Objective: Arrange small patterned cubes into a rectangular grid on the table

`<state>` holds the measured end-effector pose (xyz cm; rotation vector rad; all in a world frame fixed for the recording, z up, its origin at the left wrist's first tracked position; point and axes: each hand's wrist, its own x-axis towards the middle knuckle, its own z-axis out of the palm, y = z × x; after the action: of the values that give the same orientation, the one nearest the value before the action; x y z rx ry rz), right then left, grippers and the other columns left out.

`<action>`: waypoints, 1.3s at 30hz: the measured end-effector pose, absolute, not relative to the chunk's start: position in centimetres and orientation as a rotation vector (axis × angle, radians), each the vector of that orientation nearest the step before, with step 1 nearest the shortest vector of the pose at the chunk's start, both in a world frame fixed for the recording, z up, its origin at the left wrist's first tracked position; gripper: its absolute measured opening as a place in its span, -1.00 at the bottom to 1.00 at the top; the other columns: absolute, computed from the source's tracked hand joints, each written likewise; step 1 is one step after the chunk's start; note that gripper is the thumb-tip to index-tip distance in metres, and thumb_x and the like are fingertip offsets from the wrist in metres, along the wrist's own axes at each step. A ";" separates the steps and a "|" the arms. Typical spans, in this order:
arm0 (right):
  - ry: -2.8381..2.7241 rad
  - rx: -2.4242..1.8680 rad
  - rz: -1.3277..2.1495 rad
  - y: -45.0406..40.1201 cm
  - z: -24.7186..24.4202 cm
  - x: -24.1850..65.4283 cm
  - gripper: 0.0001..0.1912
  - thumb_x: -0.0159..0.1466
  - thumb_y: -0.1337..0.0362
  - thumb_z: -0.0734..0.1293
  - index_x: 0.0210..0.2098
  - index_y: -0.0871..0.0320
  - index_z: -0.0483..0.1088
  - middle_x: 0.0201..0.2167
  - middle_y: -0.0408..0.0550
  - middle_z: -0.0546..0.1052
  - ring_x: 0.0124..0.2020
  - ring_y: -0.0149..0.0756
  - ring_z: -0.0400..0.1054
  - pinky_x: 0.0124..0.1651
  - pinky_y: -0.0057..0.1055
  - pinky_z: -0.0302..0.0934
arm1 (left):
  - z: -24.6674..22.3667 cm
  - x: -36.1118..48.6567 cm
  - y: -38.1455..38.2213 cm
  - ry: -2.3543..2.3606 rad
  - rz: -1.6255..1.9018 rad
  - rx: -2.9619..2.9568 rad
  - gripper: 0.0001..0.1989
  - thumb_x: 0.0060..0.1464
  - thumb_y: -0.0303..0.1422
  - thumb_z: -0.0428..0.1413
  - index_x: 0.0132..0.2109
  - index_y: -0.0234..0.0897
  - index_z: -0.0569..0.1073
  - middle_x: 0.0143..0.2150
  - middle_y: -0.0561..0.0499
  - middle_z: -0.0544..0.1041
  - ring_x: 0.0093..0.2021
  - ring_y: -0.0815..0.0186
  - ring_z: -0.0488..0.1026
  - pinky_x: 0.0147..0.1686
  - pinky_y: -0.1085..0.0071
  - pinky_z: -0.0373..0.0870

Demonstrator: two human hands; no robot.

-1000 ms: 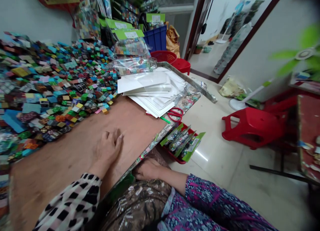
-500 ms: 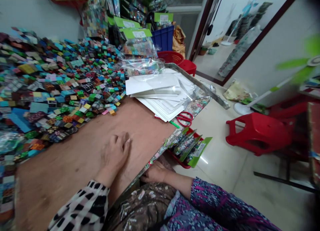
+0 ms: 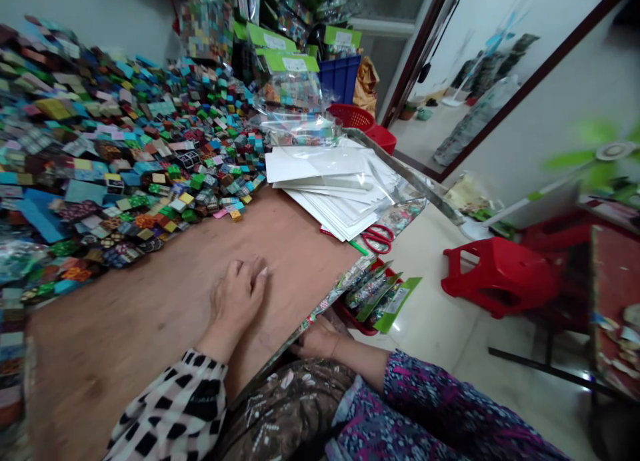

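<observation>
My left hand [image 3: 238,302] rests on the bare brown tabletop [image 3: 165,314], its fingers loosely curled and the thumb a little apart. Nothing shows in it. At the table's near edge is my right hand [image 3: 320,339], low beside my lap. Its fingertips are hidden at the edge, so what it touches or holds cannot be seen. A big heap of small colourful patterned blocks [image 3: 150,161] covers the far left of the table. Beyond my left hand lies a loose stack of white cards [image 3: 330,188], with red-handled scissors [image 3: 379,238] next to it.
A red basket [image 3: 357,322] with green-topped packets [image 3: 383,301] sits by the table edge, right of my right hand. Filled clear bags [image 3: 293,88] stand behind the cards. A red stool [image 3: 500,274] and a green-bladed fan [image 3: 614,150] are at the right.
The view has shifted slightly, so the table's contents sit a little further right and the stool a little further left. Both hands keep about the same places and poses.
</observation>
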<state>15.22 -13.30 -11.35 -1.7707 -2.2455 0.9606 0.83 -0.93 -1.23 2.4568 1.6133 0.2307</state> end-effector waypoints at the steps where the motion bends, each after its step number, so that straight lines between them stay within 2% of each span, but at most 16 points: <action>1: -2.258 -1.781 0.949 -13.3 -11.4 15.2 -0.64 0.24 0.16 0.29 -0.05 0.19 0.52 0.08 0.14 0.51 0.16 -0.06 0.34 0.23 -0.22 0.13 | -1.3 0.7 -0.9 1.606 0.263 2.433 -0.55 0.30 -0.15 -0.12 0.23 -0.16 0.35 0.00 -0.10 0.45 -0.14 0.17 0.47 -0.18 0.27 0.35; 4: -2.299 -1.789 0.908 -13.2 -11.3 15.1 -0.60 0.23 0.19 0.30 0.02 0.18 0.49 0.10 0.13 0.49 0.17 -0.08 0.33 0.24 -0.24 0.12 | -1.5 0.5 -0.6 1.590 0.389 2.362 -0.57 0.28 -0.16 -0.10 0.19 -0.17 0.39 0.03 -0.08 0.48 -0.11 0.17 0.48 -0.20 0.30 0.37; 7: -2.328 -1.773 0.868 -13.2 -11.2 15.2 -0.60 0.24 0.17 0.29 0.02 0.16 0.49 0.09 0.11 0.51 0.14 -0.08 0.35 0.19 -0.25 0.17 | -1.9 0.2 -0.2 1.551 0.517 2.317 -0.60 0.26 -0.17 -0.09 0.12 -0.19 0.44 0.06 -0.07 0.50 -0.02 0.16 0.46 -0.13 0.31 0.38; 10: -2.339 -1.755 0.823 -13.4 -10.9 15.4 -0.61 0.26 0.13 0.27 0.00 0.15 0.49 0.06 0.10 0.53 0.10 -0.09 0.38 0.13 -0.26 0.21 | -2.4 0.0 0.3 1.509 0.608 2.300 -0.60 0.24 -0.17 -0.10 0.08 -0.22 0.45 -0.03 -0.07 0.53 -0.03 0.18 0.46 -0.09 0.31 0.38; 13: -2.336 -1.741 0.795 -13.6 -10.5 15.7 -0.64 0.30 0.11 0.23 -0.08 0.16 0.53 -0.06 0.10 0.59 -0.02 -0.12 0.45 0.01 -0.28 0.26 | -2.7 -0.1 0.6 1.505 0.641 2.303 -0.62 0.24 -0.15 -0.11 -0.02 -0.23 0.47 -0.10 -0.06 0.55 -0.10 0.19 0.48 -0.12 0.30 0.39; 17: -2.325 -1.680 0.775 -14.0 -9.9 16.4 -0.66 0.32 0.12 0.20 -0.20 0.14 0.56 -0.19 0.06 0.63 -0.18 -0.19 0.49 -0.14 -0.34 0.28 | -2.5 0.0 0.7 1.542 0.634 2.336 -0.69 0.22 -0.15 -0.11 -0.22 -0.22 0.44 0.01 -0.08 0.54 -0.07 0.18 0.47 -0.14 0.30 0.39; 23: -2.288 -1.590 0.718 -14.4 -9.5 17.2 -0.70 0.31 0.16 0.22 -0.17 0.12 0.55 -0.16 0.02 0.62 -0.20 -0.26 0.48 -0.17 -0.39 0.26 | -1.5 0.7 0.2 1.665 0.444 2.497 -0.59 0.24 -0.16 -0.16 0.01 -0.25 0.44 -0.10 -0.15 0.53 -0.14 0.12 0.46 -0.25 0.27 0.38; 27: -2.276 -1.565 0.718 -14.6 -9.3 17.5 -0.71 0.31 0.16 0.22 -0.20 0.13 0.55 -0.21 -0.01 0.63 -0.30 -0.31 0.47 -0.31 -0.42 0.24 | -1.3 1.4 -0.2 1.680 0.333 2.675 -0.48 0.26 -0.15 -0.22 0.15 -0.35 0.39 -0.13 -0.20 0.50 -0.14 0.06 0.45 -0.25 0.24 0.37; 30: -2.258 -1.552 0.727 -14.8 -9.2 17.7 -0.70 0.31 0.15 0.22 -0.22 0.12 0.55 -0.25 -0.05 0.64 -0.37 -0.34 0.46 -0.38 -0.44 0.20 | -1.4 1.7 -0.5 1.619 0.324 2.805 -0.43 0.29 -0.15 -0.29 0.16 -0.42 0.39 -0.09 -0.27 0.50 -0.07 0.02 0.44 -0.18 0.22 0.39; 33: -2.232 -1.540 0.740 -14.9 -9.4 17.8 -0.72 0.30 0.15 0.23 -0.23 0.10 0.55 -0.26 -0.10 0.64 -0.40 -0.39 0.43 -0.40 -0.46 0.17 | -1.5 2.0 -0.6 1.580 0.287 2.903 -0.41 0.30 -0.17 -0.31 0.14 -0.45 0.41 -0.08 -0.31 0.51 -0.08 0.01 0.46 -0.16 0.20 0.40; 39: -2.177 -1.549 0.792 -15.1 -9.4 18.1 -0.76 0.28 0.19 0.26 -0.28 0.10 0.55 -0.32 -0.13 0.63 -0.46 -0.42 0.37 -0.42 -0.48 0.11 | -1.5 2.1 -0.4 1.545 0.247 2.977 -0.48 0.31 -0.22 -0.27 0.15 -0.39 0.40 -0.10 -0.28 0.53 -0.09 0.06 0.48 -0.14 0.25 0.41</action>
<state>18.15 -15.10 -9.39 -1.5494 -2.1768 0.7918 2.05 -0.43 -1.55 2.9766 1.5447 0.2469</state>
